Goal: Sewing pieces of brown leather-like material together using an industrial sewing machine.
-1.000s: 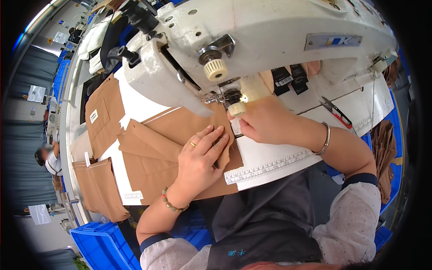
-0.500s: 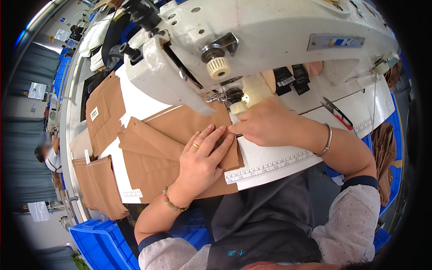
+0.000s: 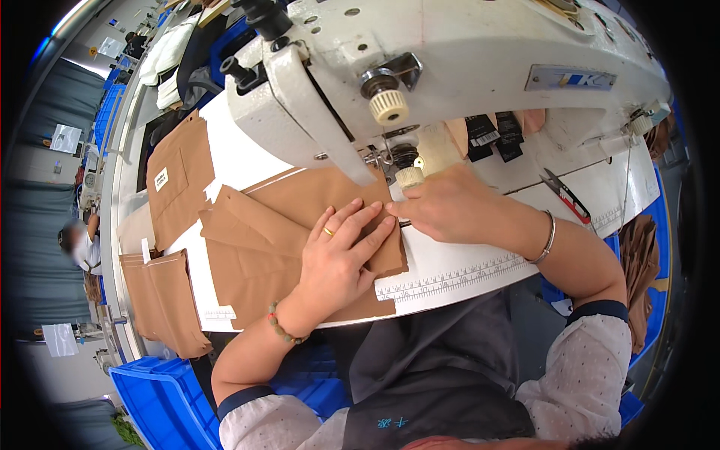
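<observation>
The left hand [image 3: 341,259] is lying open and flat, fingers spread, pressing down on the folded tan fabric piece [image 3: 277,240] that is sitting on the white worktop [image 3: 457,270] right in front of the sewing machine [image 3: 450,67]. The right hand [image 3: 442,210] is curling loosely at the fabric's right edge, fingertips pinching or pressing it just below the presser foot [image 3: 409,176] (whether it is actually gripping the cloth I cannot tell from here). The two hands are touching at the fingertips, close under the needle area.

The fabric is reaching from the needle leftward across the worktop, its near corner lying over the printed ruler strip [image 3: 450,274] along the worktop's front edge. More tan pieces are lying further left: one with a small white label [image 3: 176,176], and a stack [image 3: 161,300] hanging at the worktop's left end. A pair of thread snips [image 3: 562,195] with red on the handle is resting to the right of the machine. A blue crate [image 3: 161,401] is standing on the floor at lower left, and another person [image 3: 79,247] is sitting far off on the left.
</observation>
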Demonstrator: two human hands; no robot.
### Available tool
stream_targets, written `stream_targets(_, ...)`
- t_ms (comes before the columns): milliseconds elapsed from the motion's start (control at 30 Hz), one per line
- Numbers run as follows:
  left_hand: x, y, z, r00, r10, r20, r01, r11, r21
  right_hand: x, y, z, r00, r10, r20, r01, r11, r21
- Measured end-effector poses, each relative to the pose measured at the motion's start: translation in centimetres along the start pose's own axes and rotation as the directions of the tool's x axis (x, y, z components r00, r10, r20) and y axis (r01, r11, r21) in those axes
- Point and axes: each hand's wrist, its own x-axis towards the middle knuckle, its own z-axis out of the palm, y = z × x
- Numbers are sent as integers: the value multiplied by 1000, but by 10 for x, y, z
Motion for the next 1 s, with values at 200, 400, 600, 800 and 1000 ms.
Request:
stream_targets(200,17,-17,7,995,49,-82,-48,999,12,0,7,6,997,50,-60,-56,994,-96)
stream_targets(400,34,-35,11,992,66,-105,-64,998,19,2,6,0,993,77,-95,-91,983,-160)
stream_targets(600,36,-45,11,991,61,-119,-64,998,-28,4,5,-8,996,79,-45,-86,980,-177)
stream_targets(800,20,-31,2,980,134,-151,-146,987,-70,3,4,-4,992,68,-108,-77,994,-76)
stream_targets(1000,13,-28,3,963,217,-163,-214,976,35,3,4,-4,998,30,-50,-27,999,46)
